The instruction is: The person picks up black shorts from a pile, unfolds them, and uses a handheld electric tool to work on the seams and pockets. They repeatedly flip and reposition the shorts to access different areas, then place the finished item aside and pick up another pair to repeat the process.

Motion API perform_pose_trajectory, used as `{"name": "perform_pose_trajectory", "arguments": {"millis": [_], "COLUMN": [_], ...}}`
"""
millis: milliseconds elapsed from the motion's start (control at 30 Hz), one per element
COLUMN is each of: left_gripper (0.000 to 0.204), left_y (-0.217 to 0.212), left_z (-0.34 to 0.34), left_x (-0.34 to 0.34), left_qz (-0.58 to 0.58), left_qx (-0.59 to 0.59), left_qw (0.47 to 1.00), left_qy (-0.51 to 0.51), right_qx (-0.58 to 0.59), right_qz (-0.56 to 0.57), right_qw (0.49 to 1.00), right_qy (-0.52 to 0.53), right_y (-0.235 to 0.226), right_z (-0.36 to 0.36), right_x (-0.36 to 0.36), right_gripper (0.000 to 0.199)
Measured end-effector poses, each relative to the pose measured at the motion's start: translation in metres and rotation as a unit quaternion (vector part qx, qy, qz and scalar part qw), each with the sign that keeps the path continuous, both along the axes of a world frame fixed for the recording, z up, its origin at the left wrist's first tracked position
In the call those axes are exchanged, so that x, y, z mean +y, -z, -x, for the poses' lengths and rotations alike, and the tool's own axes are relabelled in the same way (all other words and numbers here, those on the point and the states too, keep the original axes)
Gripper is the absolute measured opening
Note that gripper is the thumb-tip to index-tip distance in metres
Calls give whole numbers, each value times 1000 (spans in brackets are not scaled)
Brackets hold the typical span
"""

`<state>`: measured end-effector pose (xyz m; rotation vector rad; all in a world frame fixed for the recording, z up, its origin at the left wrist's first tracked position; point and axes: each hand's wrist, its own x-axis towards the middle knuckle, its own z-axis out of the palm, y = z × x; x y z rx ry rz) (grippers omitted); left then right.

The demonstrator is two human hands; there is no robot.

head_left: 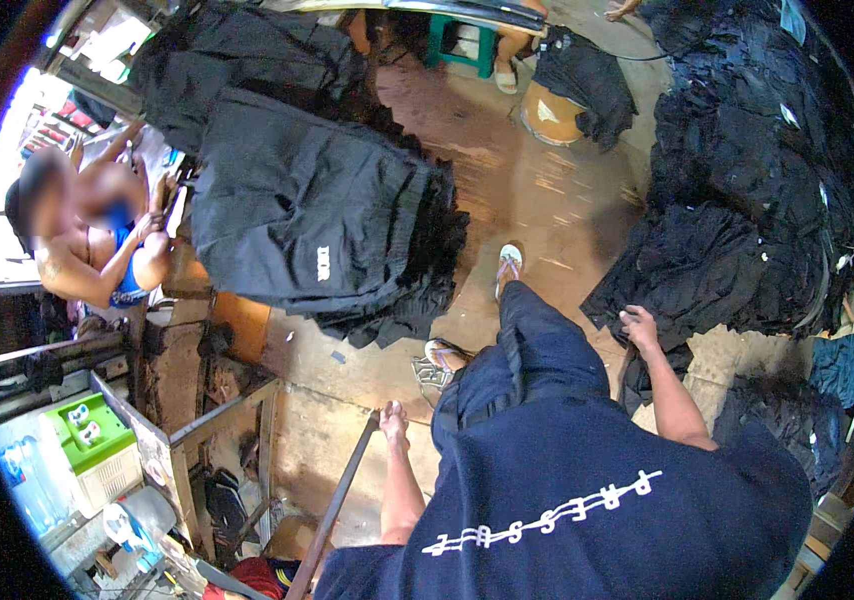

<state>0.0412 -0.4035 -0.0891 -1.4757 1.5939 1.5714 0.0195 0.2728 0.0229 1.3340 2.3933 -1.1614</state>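
My left hand (394, 421) is beside the top end of a dark metal bar (340, 487). Its fingers are loosely bent and apart, and I cannot tell whether they touch the bar. On the other side, my right hand (639, 328) hangs at the near edge of a big heap of black garments (727, 260). The fingers there curl loosely, with nothing visible between them. Ahead and to the left lies a thick stack of folded black trousers (297, 200), with a small white print on the top pair.
My feet in flip-flops (510, 265) stand on a worn brown floor (507, 190). At left, a person (87, 235) sits by the stack. A green stool (462, 48) and a cloth-draped round seat (554, 112) are at the far side. A fan (125, 525) stands lower left.
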Motion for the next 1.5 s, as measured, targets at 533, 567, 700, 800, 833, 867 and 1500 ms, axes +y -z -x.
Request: {"name": "perform_pose_trajectory", "arguments": {"millis": [533,567,700,800,833,867,1500], "left_gripper": [54,53,54,50,50,46,35], "left_y": [-99,-112,-146,-127,-115,-101,-224], "left_z": [299,326,404,433,436,438,710], "left_x": [259,282,333,336,331,325,273], "left_qz": [74,31,16,16,18,-2,139], "left_qx": [174,210,230,155,114,106,95], "left_qw": [958,958,926,945,954,958,955], "left_qy": [216,191,297,286,277,267,243], "right_qx": [-102,-89,-56,75,71,96,58], "right_qz": [91,93,95,99,141,135,348], "right_qw": [988,985,988,988,985,982,795], "right_qy": [-75,-116,-107,-97,-66,-95,-494], "right_y": [65,71,107,103,91,78,-194], "right_z": [115,137,278,394,422,450,886], "right_x": [154,169,193,201,205,204,42], "right_gripper": [42,43,44,41,41,41,56]}}
